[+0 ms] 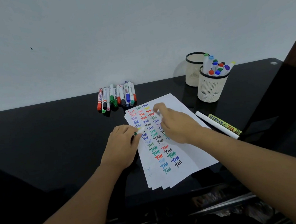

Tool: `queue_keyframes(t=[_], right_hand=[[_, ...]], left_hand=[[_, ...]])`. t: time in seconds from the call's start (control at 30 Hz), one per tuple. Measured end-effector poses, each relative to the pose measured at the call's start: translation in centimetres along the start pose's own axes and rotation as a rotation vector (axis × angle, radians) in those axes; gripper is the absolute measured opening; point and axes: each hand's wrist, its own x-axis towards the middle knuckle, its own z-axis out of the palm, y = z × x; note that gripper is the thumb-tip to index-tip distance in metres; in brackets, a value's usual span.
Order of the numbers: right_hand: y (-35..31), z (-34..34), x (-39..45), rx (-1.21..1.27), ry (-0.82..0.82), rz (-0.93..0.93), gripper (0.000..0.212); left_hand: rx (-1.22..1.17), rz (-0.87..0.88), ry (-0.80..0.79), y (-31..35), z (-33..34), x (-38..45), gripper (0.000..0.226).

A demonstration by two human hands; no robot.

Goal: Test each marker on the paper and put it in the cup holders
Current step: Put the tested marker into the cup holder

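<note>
The left hand (122, 147) sat at mid-frame, its grip curled round a marker (139, 131) with a green end and pale barrel, over the left edge of the paper (192, 155). The right hand (175, 125) hovered over the paper's upper middle with fingers bent; something small and white showed at its fingertips, too blurred to tell whether the grip pinched it.

The paper, a fanned stack of sheets, lay tilted at centre, covered in 3 columns of coloured "Test" marks. Its lower corners reached close to the table's (44, 144) near edge.

A row of markers (116, 97) lay at upper centre against the wall (95, 34), just above the paper's top left corner. 2 cups stood at upper right: the front cup (211, 88), full of markers, touched or nearly touched the back cup (193, 72), which sat by the wall. A white pen (217, 125) and a yellow marker (225, 124) lay side by side just right of the paper, running toward a dark panel (295, 92) on the right.

Bare dark table spread wide across the left half of the frame, and a narrow gap lay between the paper's top right corner and the front cup.
</note>
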Motion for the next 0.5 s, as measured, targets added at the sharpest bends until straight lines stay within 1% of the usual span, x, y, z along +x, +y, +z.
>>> queue_keyframes(t=[0.1,0.2,0.27,0.37,0.43,0.5], right_hand=[[0.5,-0.7,-0.9,0.155,0.083,0.064,0.031],[0.5,-0.9,-2.4,0.555,0.197,0.214,0.035],[0.7,-0.8,-3.4,0.78,0.214,0.272,0.035],[1.0,0.3,-4.9,0.823,0.189,0.285,0.032],[1.1,1.1,-5.7,0.842,0.202,0.277,0.029],[0.8,1.6,-6.4,0.884,0.24,0.26,0.019]], left_hand=[[-0.009,-0.019,-0.007,0.0,0.0,0.0,0.035],[-0.023,-0.031,-0.02,0.2,-0.1,-0.1,0.046],[-0.011,-0.017,-0.037,0.4,-0.3,-0.1,0.055],[0.015,0.032,-0.064,0.5,-0.4,-0.1,0.06],[0.043,0.067,-0.088,0.5,-0.3,-0.2,0.057],[0.073,0.084,-0.123,0.5,-0.2,-0.3,0.055]])
